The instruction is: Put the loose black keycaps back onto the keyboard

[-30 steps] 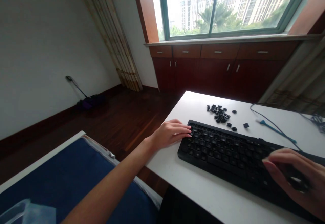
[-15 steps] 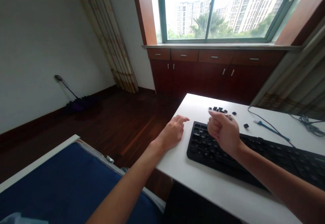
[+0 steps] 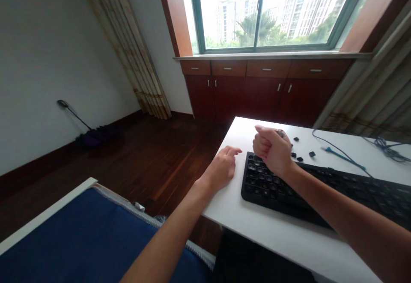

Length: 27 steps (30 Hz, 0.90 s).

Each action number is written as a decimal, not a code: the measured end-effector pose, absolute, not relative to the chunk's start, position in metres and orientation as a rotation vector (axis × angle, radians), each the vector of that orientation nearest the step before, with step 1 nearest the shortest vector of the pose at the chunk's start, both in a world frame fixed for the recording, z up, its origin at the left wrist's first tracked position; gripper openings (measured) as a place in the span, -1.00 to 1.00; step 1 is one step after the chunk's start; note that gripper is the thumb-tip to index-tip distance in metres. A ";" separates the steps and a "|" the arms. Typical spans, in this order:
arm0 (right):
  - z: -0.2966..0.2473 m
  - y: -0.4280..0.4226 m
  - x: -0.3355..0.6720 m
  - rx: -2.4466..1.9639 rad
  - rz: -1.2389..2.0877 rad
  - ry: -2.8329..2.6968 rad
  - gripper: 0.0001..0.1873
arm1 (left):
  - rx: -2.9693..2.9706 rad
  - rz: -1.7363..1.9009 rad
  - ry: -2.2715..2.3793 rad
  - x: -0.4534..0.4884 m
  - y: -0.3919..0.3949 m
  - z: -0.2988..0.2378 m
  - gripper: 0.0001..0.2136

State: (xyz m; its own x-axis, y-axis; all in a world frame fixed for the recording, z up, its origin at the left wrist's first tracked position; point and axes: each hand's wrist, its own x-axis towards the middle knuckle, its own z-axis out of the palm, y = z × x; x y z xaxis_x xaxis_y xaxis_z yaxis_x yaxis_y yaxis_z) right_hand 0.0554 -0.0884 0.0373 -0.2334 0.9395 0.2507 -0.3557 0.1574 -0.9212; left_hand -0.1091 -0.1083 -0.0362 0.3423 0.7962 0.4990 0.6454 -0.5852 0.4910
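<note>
My right hand point(image 3: 272, 150) is curled into a loose fist above the far left end of a black computer keyboard point(image 3: 272, 193), and a metallic glint shows at its knuckles. Its fingers hide whatever they may hold, as well as most of a pile of black keycaps behind it. Several loose keycaps point(image 3: 300, 159) lie beyond the keyboard on the white table point(image 3: 257, 227). My left hand point(image 3: 221, 168) rests on the table beside the keyboard's left edge, its fingers slightly apart and touching nothing else.
A black cable point(image 3: 340, 146) and a blue tool or strip point(image 3: 338, 155) lie at the table's far right. A blue padded surface point(image 3: 80, 240) fills the lower left. The table's left edge drops to a dark wooden floor. Red-brown cabinets point(image 3: 257, 90) stand beneath the window.
My right hand has moved from the keyboard's right part to its far left end, covering the keycap pile. My left hand has come off the keyboard onto the table. The view has turned slightly.
</note>
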 end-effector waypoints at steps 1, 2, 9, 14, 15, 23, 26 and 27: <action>0.035 -0.088 0.053 -0.675 1.384 -1.253 -0.43 | 2.393 1.074 1.315 -0.109 -0.108 -0.036 -0.65; 0.032 -0.089 0.051 -0.693 1.384 -1.272 -0.44 | 2.388 1.075 1.323 -0.109 -0.108 -0.036 -0.66; 0.048 -0.093 0.054 -0.713 1.352 -1.344 -0.43 | 2.379 1.057 1.363 -0.109 -0.109 -0.033 -0.71; 0.061 -0.075 0.114 -0.860 1.197 -1.417 -0.48 | 2.330 1.059 1.385 -0.108 -0.106 -0.034 -0.78; 0.060 -0.068 0.130 -0.899 1.165 -1.431 -0.49 | 2.315 1.061 1.387 -0.106 -0.103 -0.033 -0.79; 0.053 -0.028 0.217 -1.608 0.322 -1.975 -0.53 | 2.354 0.905 1.320 -0.065 -0.032 -0.015 -0.73; 0.054 -0.025 0.224 -1.644 0.210 -2.047 -0.52 | 2.403 0.806 1.235 -0.042 0.003 -0.010 -0.65; 0.055 -0.024 0.225 -1.642 0.221 -2.054 -0.51 | 2.415 0.774 1.205 -0.035 0.013 -0.010 -0.60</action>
State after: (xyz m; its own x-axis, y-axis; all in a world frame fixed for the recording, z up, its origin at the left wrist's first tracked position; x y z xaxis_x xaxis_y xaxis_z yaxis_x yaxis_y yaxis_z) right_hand 0.2252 -0.0243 0.0553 -0.1499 0.9489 0.2777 0.8682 0.2607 -0.4222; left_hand -0.0355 0.0127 -0.0101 0.4941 0.8083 0.3202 0.6274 -0.5864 0.5123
